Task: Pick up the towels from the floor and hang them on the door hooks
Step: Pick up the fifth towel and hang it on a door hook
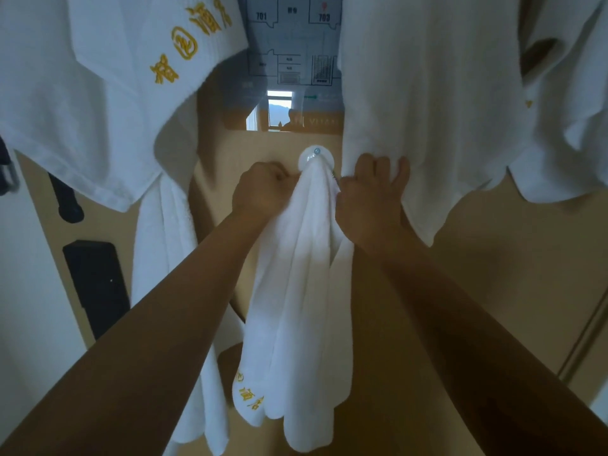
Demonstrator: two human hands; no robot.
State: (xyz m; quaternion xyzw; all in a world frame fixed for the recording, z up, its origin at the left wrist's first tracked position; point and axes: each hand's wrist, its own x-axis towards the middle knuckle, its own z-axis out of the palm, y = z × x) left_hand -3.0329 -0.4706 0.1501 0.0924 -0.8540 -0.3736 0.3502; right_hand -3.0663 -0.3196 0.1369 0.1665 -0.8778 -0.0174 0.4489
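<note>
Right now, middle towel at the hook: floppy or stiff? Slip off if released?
Likely floppy: the towel hangs in long soft folds below the hook. Probably light: the left hand bunches its top in one grip, right hand just at its edge. Could slip: only a narrow bunch meets the hook.

The light is dim and cool, tinting the white middle towel (296, 274) grey-blue. A bright window reflection glares on the glossy floor-plan sign (289, 60). Soft shadows fall on the tan door (460, 291) behind the cloth. Wide-angle distortion bends the edges, and the corners look soft.
</note>
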